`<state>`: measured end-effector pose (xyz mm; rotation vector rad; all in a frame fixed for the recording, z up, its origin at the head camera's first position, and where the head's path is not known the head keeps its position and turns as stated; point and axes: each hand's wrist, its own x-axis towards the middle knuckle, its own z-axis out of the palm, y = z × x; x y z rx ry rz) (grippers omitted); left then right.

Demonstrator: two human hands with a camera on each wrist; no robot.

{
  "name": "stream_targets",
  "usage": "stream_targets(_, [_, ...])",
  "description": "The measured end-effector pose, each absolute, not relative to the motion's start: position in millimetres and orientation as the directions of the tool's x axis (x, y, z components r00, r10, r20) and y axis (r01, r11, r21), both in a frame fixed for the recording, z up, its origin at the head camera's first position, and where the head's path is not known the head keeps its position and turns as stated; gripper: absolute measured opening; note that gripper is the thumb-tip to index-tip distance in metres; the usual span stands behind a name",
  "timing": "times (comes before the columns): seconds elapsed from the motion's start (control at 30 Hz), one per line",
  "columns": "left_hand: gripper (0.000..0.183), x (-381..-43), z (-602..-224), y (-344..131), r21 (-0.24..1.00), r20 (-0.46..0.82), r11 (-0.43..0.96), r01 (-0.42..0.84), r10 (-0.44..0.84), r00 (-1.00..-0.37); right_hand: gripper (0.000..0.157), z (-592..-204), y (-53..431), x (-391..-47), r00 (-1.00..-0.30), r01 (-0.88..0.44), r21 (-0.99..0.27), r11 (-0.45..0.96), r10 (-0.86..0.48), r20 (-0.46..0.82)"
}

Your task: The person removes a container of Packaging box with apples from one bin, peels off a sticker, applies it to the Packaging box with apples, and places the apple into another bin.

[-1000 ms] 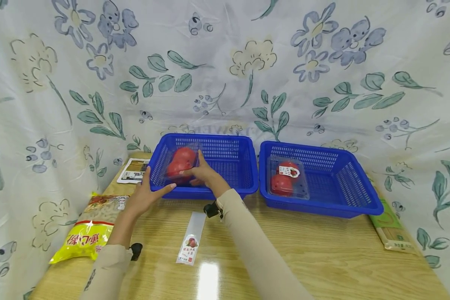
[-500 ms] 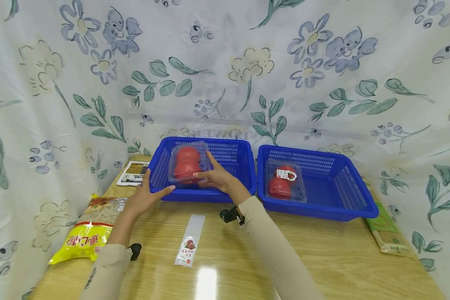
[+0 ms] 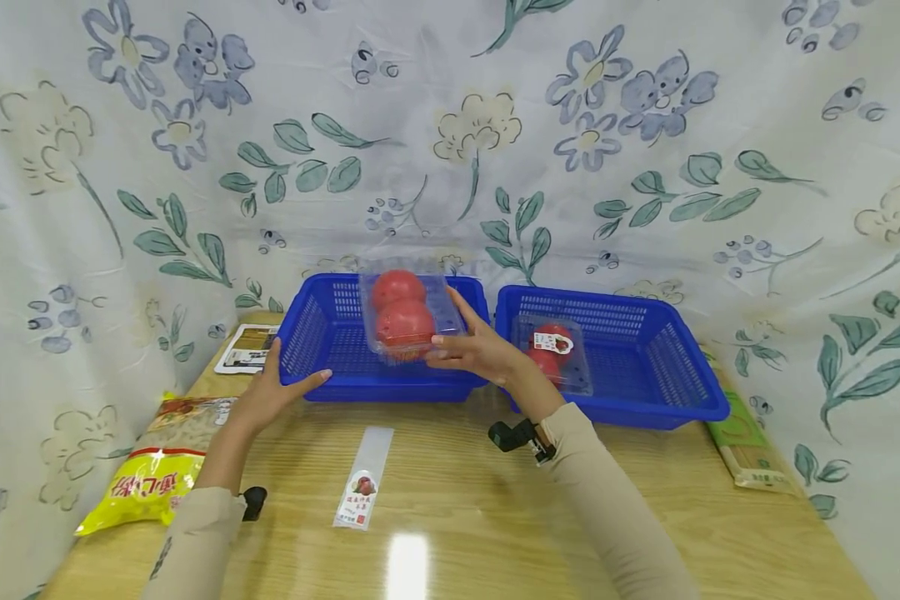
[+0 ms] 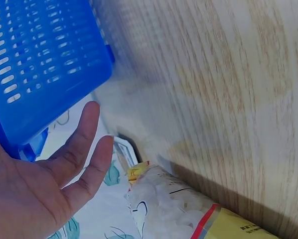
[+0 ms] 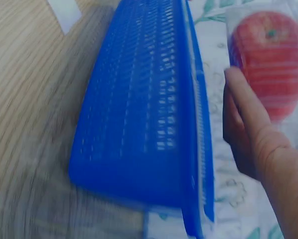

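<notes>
My right hand [image 3: 480,350] grips a clear plastic box [image 3: 446,315] at its right side, holding it raised over the left blue basket [image 3: 330,333]. Two red apples [image 3: 405,321] show through the plastic. In the right wrist view, the thumb lies along the box and one apple [image 5: 271,55] appears up close. At the left basket's front left corner is my left hand [image 3: 266,396], its fingers along the side and its thumb pointing along the front. The left wrist view shows two extended fingers [image 4: 79,144] beside the basket wall [image 4: 54,64].
A second blue basket [image 3: 637,367] on the right contains another clear box of red fruit [image 3: 547,358] with a label. A printed label strip [image 3: 362,483] lies on the wooden table. Around are a pasta bag [image 3: 146,471], a green noodle pack [image 3: 750,450] and a white-edged packet [image 3: 247,350].
My right hand has lifted the box of apples up from inside the left basket and moved it right. My left hand has stayed at the basket's corner.
</notes>
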<state>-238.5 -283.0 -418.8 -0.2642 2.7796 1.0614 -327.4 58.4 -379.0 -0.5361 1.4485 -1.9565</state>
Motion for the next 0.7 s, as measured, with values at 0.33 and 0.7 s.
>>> stream_targets(0.33, [0.11, -236.1, -421.6, -291.7, 0.557, -0.133, 0.812, -0.176, -0.122, -0.984, 0.097, -385.9, 115.8, -294.9, -0.489, 0.108, -0.984, -0.141, -0.869, 0.071])
stream_targets(0.7, [0.069, -188.6, -402.5, -228.5, 0.512, 0.298, 0.796, 0.324, 0.189, -0.936, 0.095, -419.7, 160.6, -258.7, -0.278, 0.052, -0.996, -0.073, -0.959, 0.056])
